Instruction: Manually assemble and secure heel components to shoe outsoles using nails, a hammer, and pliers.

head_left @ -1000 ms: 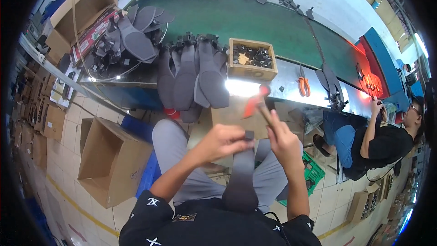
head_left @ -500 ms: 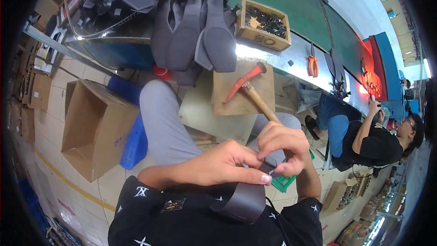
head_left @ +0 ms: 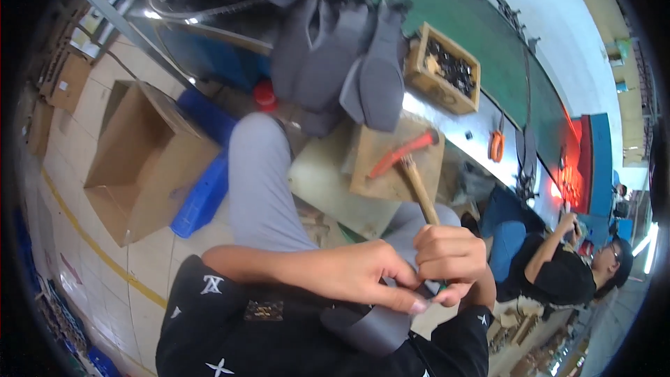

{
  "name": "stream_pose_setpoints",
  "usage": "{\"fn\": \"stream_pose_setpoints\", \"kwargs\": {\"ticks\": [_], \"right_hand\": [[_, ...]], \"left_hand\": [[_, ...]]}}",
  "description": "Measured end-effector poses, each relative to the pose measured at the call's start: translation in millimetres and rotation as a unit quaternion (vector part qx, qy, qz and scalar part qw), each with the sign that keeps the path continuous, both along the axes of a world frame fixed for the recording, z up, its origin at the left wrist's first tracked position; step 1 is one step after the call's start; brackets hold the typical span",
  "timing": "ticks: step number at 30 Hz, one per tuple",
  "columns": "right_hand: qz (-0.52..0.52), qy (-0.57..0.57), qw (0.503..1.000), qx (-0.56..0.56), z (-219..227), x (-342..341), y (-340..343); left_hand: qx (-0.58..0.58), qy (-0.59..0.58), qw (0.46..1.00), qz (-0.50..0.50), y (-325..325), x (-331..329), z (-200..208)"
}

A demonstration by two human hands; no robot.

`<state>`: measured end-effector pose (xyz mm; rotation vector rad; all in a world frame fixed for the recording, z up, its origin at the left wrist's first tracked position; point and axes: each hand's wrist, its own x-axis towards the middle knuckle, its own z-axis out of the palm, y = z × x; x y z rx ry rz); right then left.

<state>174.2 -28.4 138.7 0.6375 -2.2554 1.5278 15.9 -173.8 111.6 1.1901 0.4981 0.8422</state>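
A dark brown curved strap hangs against my shirt, its upper end pinched between the thumb and fingers of my left hand. Curled beside it, my right hand has its thumb and fingertips on the same end, close to my left thumb. Whether a smaller part is between the fingertips is hidden. A red-headed hammer rests with its head over a square tan board. Its wooden handle runs back behind my right knuckles; I cannot tell whether the hand touches it.
Several dark grey sandal soles overhang the bench edge. Beyond them stand a wooden box of small dark parts and orange-handled pliers. An open cardboard box and blue bin are at left; another person sits at right.
The view has shifted, so the bench things appear lower and further right. My right fingers have curled in closer around the strap's end. The strap remains in my left hand.
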Motion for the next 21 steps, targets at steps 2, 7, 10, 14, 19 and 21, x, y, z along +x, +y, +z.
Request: {"fn": "stream_pose_setpoints", "kwargs": {"ticks": [2,7,10,14,19,21], "right_hand": [[-0.093,-0.013,0.995,0.021,-3,13,16],[-0.482,-0.102,0.867,0.075,-13,55,42],[-0.688,-0.160,0.704,0.078,-48,109,76],[-0.822,-0.114,0.550,0.091,-97,195,130],[-0.895,-0.041,0.440,0.056,-112,271,201],[-0.905,-0.135,0.394,0.089,-110,288,233]], "left_hand": [[-0.175,-0.188,0.966,0.035,1,-2,-19],[-0.196,-0.088,0.950,0.228,-3,12,-45],[-0.017,0.102,0.858,0.503,34,-32,-30],[0.099,0.259,0.667,0.691,101,-160,-49],[0.273,0.676,0.412,0.547,159,-242,-114],[0.235,0.724,0.387,0.520,162,-227,-115]]}}
